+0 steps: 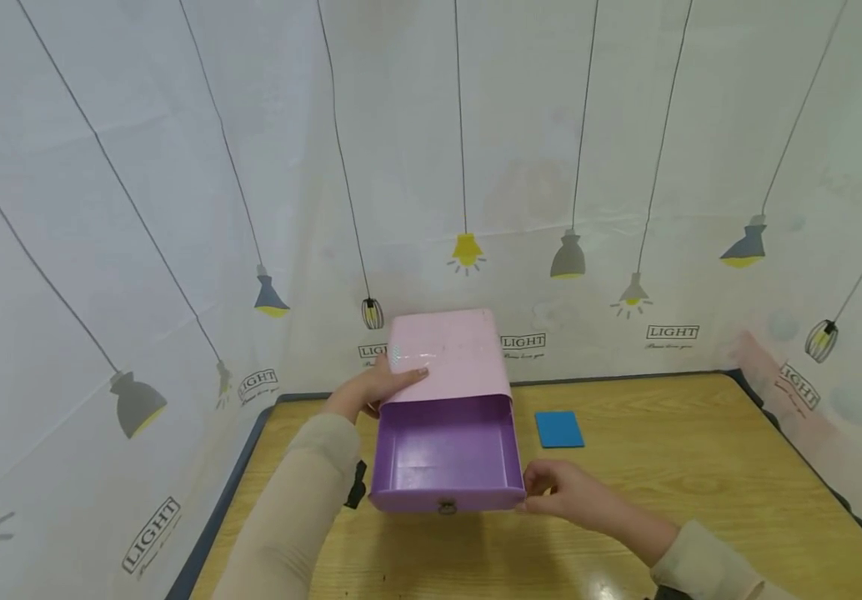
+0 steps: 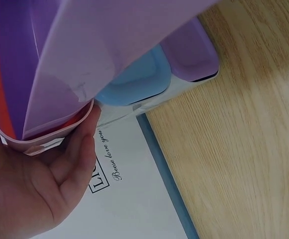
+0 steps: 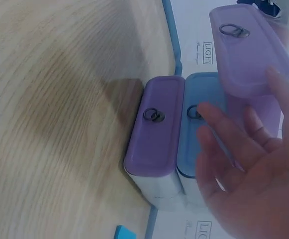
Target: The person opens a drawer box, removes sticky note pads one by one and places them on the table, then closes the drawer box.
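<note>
A pink drawer box (image 1: 449,350) sits at the top of a stack, with its deep purple drawer (image 1: 453,454) pulled far out. My left hand (image 1: 382,386) grips the casing's left side, thumb lying on its top and fingers curling underneath in the left wrist view. At the drawer's front right corner, my right hand (image 1: 562,493) pinches the edge between thumb and forefinger, the other fingers loosely bent. The drawer's inside shows no contents. Its lilac front (image 3: 253,50) carries a metal ring pull. Beneath it stand a blue drawer (image 3: 204,84) and another purple drawer (image 3: 156,124).
A flat blue square (image 1: 559,429) lies on the wooden table (image 1: 664,433) right of the stack. Behind rises a white wall covering (image 1: 521,150) printed with hanging lamps. A dark object (image 1: 357,485) shows beside the left sleeve.
</note>
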Available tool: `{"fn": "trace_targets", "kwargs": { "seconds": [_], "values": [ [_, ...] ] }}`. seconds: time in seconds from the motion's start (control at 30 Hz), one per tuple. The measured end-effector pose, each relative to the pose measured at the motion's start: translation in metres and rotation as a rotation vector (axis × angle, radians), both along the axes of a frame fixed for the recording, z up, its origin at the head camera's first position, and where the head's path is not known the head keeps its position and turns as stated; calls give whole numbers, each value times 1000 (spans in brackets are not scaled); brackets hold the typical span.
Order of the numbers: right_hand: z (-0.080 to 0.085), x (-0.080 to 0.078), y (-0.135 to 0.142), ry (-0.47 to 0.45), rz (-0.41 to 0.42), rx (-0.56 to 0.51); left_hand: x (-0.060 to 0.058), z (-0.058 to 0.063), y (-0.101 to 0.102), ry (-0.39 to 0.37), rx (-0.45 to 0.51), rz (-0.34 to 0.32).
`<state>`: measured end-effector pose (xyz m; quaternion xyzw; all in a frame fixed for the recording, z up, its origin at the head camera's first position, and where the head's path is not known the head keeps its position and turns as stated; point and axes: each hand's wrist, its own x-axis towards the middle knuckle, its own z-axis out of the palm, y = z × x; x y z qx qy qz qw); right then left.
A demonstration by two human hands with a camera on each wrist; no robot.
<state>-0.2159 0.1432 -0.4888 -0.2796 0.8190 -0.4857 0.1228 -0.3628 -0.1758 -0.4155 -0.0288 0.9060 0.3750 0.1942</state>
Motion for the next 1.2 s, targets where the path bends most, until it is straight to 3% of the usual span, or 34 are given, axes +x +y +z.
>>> {"fn": "trace_targets", "kwargs": {
  "seconds": [0.3, 0.73, 1.0, 1.2],
  "values": [
    [-3, 4, -5, -94, -64, -62, -4, -1, -1, 2, -26, -6],
    [-1, -3, -4, -168, -199, -224, -1, 1, 0, -7, -28, 14],
    [-2, -18, -11, -160, -272, -173, -2, 0, 2, -12, -4, 5],
    [-3, -29, -13, -146, -314, -184, -3, -1, 1, -20, -21, 33]
  ]
}}
